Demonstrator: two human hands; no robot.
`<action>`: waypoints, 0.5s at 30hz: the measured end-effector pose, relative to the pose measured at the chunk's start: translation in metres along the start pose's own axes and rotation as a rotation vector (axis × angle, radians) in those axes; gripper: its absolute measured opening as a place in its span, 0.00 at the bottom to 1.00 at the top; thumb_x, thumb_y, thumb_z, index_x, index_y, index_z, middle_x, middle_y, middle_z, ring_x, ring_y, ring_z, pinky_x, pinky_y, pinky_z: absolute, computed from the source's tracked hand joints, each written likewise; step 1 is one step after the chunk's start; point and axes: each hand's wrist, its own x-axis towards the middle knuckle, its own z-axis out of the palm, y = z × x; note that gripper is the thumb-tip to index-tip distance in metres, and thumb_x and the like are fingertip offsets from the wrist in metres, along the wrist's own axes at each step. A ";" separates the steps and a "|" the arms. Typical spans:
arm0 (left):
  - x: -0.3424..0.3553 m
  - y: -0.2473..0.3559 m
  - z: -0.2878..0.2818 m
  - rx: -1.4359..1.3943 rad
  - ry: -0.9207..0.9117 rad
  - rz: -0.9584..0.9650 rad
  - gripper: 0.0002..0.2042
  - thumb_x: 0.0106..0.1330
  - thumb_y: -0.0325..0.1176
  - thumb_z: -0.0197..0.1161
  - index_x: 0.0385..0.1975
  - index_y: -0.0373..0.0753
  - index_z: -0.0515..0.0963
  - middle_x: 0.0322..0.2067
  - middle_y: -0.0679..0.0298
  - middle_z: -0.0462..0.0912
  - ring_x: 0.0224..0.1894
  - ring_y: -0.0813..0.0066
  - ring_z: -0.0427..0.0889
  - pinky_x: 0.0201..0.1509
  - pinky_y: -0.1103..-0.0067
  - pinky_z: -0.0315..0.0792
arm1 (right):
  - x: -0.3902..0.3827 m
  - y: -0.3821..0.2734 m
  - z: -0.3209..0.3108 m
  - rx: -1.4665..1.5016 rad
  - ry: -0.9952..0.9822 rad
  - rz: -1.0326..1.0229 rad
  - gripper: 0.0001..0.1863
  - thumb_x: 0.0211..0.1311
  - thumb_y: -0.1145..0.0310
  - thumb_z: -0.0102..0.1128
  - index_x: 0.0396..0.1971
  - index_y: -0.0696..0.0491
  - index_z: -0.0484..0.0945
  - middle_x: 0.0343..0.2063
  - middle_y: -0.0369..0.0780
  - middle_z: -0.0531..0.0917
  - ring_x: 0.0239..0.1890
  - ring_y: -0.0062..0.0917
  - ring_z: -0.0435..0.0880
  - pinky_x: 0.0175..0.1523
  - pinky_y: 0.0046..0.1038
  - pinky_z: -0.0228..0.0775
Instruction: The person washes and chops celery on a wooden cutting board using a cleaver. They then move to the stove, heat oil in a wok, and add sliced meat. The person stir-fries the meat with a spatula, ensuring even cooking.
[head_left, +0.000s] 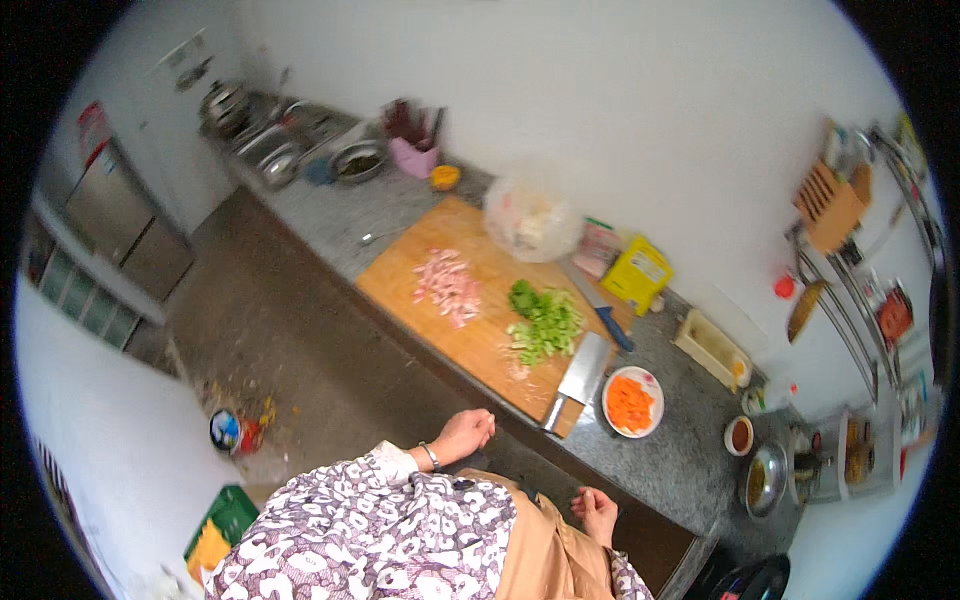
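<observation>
My left hand [467,435], with a bracelet at its wrist, is closed in a loose curl in front of the counter edge, apart from everything on it. My right hand [597,515] is likewise curled by my tan apron [550,555]; nothing shows in either. The wooden cutting board [400,262] bears sliced pink meat [447,287], chopped green vegetable [548,325] and a cleaver [580,372] lying at its near right end. Behind the greens lies a knife with a dark blue handle [613,326]. A bowl of cut carrot [630,403] stands right of the cleaver.
A white plastic bag [532,220] and a yellow packet [637,275] sit along the wall. Left are a pink knife holder [414,157], a metal bowl [358,160] and the sink [265,147]. Right are a cream tray [712,348], a small sauce bowl [739,436] and a steel bowl [766,480].
</observation>
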 end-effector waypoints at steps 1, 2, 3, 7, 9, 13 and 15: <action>-0.008 -0.008 -0.006 -0.031 0.078 -0.020 0.16 0.73 0.36 0.50 0.23 0.36 0.74 0.17 0.68 0.75 0.20 0.80 0.73 0.26 0.79 0.68 | 0.009 -0.011 0.010 -0.043 -0.077 -0.009 0.12 0.71 0.67 0.53 0.41 0.60 0.81 0.26 0.38 0.84 0.26 0.18 0.81 0.32 0.20 0.75; -0.018 -0.017 -0.012 -0.093 0.154 -0.047 0.17 0.74 0.38 0.50 0.23 0.36 0.73 0.16 0.69 0.73 0.19 0.81 0.72 0.26 0.80 0.68 | 0.018 -0.023 0.023 -0.046 -0.176 -0.028 0.12 0.70 0.67 0.54 0.41 0.61 0.81 0.27 0.38 0.83 0.26 0.17 0.80 0.33 0.19 0.74; -0.027 -0.021 -0.014 -0.159 0.212 -0.095 0.17 0.74 0.38 0.50 0.22 0.37 0.72 0.16 0.70 0.72 0.19 0.82 0.71 0.25 0.80 0.68 | 0.027 -0.032 0.033 -0.120 -0.229 -0.043 0.13 0.71 0.66 0.54 0.41 0.60 0.81 0.26 0.38 0.84 0.25 0.17 0.80 0.32 0.19 0.73; -0.086 -0.046 -0.031 -0.305 0.388 -0.264 0.17 0.74 0.39 0.50 0.21 0.39 0.71 0.17 0.72 0.70 0.20 0.83 0.68 0.24 0.81 0.65 | 0.061 -0.051 0.092 -0.359 -0.507 -0.152 0.13 0.71 0.66 0.54 0.38 0.60 0.82 0.24 0.35 0.83 0.25 0.14 0.77 0.31 0.18 0.70; -0.107 -0.066 -0.046 -0.260 0.503 -0.297 0.17 0.74 0.39 0.50 0.21 0.39 0.71 0.17 0.72 0.69 0.20 0.84 0.67 0.24 0.81 0.64 | 0.073 -0.052 0.123 -0.420 -0.611 -0.190 0.13 0.71 0.65 0.54 0.38 0.60 0.82 0.24 0.34 0.82 0.25 0.14 0.76 0.32 0.19 0.70; -0.134 -0.091 -0.075 -0.355 0.683 -0.317 0.17 0.74 0.39 0.50 0.22 0.39 0.71 0.17 0.72 0.68 0.20 0.84 0.67 0.24 0.82 0.64 | 0.077 -0.065 0.201 -0.423 -0.800 -0.181 0.14 0.71 0.65 0.53 0.39 0.61 0.82 0.24 0.34 0.82 0.25 0.14 0.76 0.31 0.19 0.70; -0.142 -0.106 -0.096 -0.414 0.761 -0.296 0.17 0.75 0.39 0.49 0.23 0.39 0.71 0.17 0.72 0.69 0.20 0.84 0.67 0.24 0.82 0.64 | 0.075 -0.065 0.246 -0.368 -0.905 -0.150 0.14 0.70 0.64 0.54 0.38 0.60 0.83 0.23 0.35 0.83 0.25 0.14 0.78 0.32 0.20 0.72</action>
